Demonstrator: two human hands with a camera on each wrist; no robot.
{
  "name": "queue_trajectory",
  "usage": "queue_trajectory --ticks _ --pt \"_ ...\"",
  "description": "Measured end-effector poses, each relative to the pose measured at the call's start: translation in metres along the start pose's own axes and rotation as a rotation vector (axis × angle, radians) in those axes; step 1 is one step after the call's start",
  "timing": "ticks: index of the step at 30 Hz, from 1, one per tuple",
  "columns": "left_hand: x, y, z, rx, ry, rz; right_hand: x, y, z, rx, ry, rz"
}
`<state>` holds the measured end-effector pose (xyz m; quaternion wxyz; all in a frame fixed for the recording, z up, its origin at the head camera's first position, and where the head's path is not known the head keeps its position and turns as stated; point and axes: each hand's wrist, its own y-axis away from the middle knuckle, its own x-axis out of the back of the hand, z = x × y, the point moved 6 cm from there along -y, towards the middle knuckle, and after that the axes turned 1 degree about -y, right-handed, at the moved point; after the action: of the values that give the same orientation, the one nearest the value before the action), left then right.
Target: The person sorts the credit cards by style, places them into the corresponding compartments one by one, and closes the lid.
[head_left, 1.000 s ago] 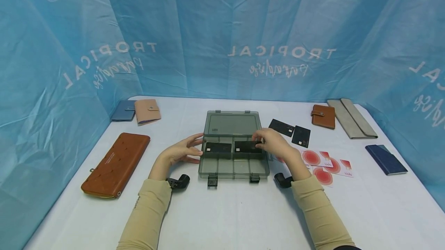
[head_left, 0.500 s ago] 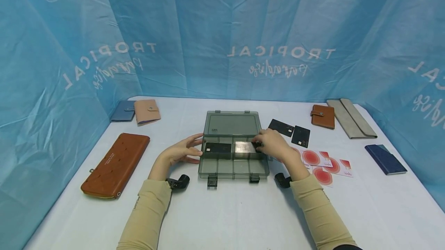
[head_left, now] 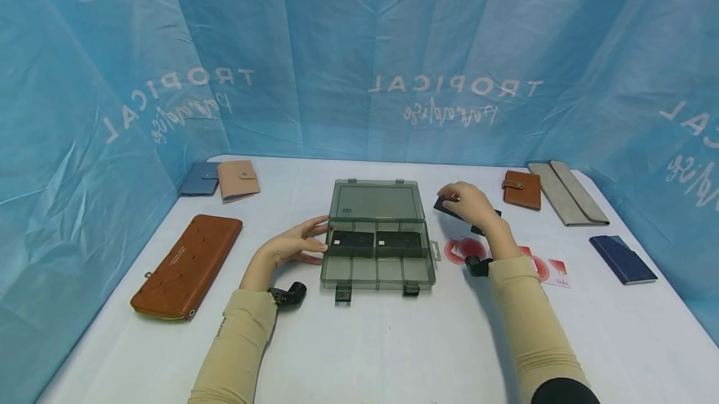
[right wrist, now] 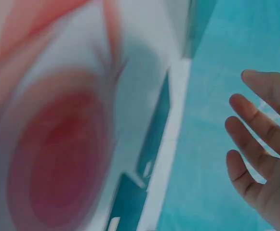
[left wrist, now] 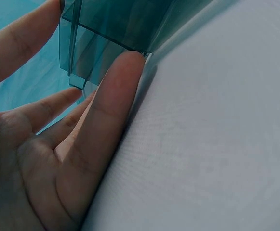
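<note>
A translucent grey-green organizer box (head_left: pixel 376 200) lies with its lid back in the middle of the table. One black chip card (head_left: pixel 352 240) sits in a left compartment, another black chip card (head_left: pixel 399 240) in the compartment beside it. Against the box's left side rests my left hand (head_left: pixel 292 243), fingers spread and mostly straight; the left wrist view shows the thumb (left wrist: pixel 123 82) touching the box's edge. To the right of the box, my right hand (head_left: pixel 472 204) hovers over two black cards on the table (right wrist: pixel 156 125). Its fingers are loosely bent and hold nothing.
Red-and-white cards (head_left: pixel 469 248) lie right of the box, partly under the right forearm. A large brown wallet (head_left: pixel 188 266), a blue wallet (head_left: pixel 198 180) and a tan wallet (head_left: pixel 238 179) lie left. Right are a small brown wallet (head_left: pixel 522 189), grey pouch (head_left: pixel 570 195) and navy holder (head_left: pixel 620 257).
My right hand has let go of a black card, now lying in the right-hand compartment, and has moved right and back, over the loose black cards. The left hand has stayed put.
</note>
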<state>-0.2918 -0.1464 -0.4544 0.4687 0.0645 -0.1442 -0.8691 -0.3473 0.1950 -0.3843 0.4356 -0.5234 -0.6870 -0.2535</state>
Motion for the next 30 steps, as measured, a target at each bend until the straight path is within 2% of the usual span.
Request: queue_trajectory --ticks 7,11,15,21,26,30 --pt "0.000 0.000 0.000 0.001 -0.008 0.001 -0.013 -0.012 0.024 -0.172 0.088 -0.142" --pt "-0.001 0.000 0.000 0.000 -0.005 0.001 -0.021 -0.017 0.031 -0.239 0.178 -0.218" --pt "-0.001 0.000 0.000 -0.001 -0.009 0.002 -0.023 -0.021 0.034 -0.269 0.235 -0.256" --pt "-0.001 0.000 0.001 0.001 -0.009 0.001 -0.021 -0.022 0.033 -0.282 0.248 -0.263" --pt "-0.001 0.000 0.000 0.002 -0.006 -0.001 -0.021 -0.025 0.032 -0.217 0.255 -0.209" --pt "0.000 0.000 -0.001 0.003 -0.001 0.007 -0.021 -0.027 0.031 -0.182 0.166 -0.155"
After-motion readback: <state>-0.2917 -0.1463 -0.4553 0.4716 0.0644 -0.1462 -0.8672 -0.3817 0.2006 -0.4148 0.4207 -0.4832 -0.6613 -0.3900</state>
